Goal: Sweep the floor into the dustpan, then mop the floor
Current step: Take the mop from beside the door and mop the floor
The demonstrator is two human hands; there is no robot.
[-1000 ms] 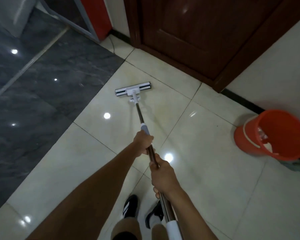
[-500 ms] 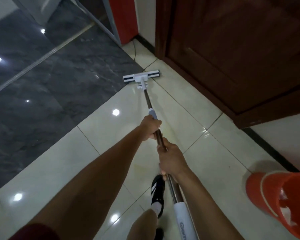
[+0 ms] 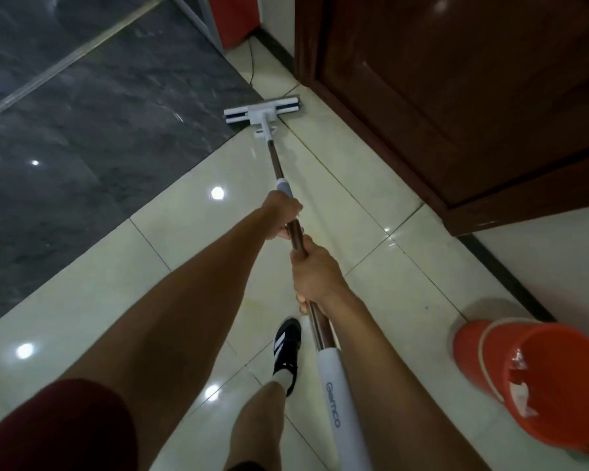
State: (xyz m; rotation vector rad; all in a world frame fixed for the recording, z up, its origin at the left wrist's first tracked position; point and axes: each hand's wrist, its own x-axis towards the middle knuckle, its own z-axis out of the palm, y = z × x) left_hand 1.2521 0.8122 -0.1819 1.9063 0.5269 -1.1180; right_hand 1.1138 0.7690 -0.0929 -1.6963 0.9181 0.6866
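Both your left hand (image 3: 283,217) and right hand (image 3: 315,277) wrap the mop (image 3: 262,112) pole; keep its head flat; steer clear of the door (image 3: 456,96).

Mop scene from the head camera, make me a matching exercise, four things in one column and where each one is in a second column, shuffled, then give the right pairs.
Things:
1. mop head
2. orange bucket
3. left hand
4. right hand

Places:
A. lower on the mop pole, nearer the white grip
B. on the pale tiles by the right wall
C. higher on the pole, just below the grey collar
D. at the seam between dark floor and pale tiles, near the wooden door

Pairs: 1-D, 2-B, 3-C, 4-A
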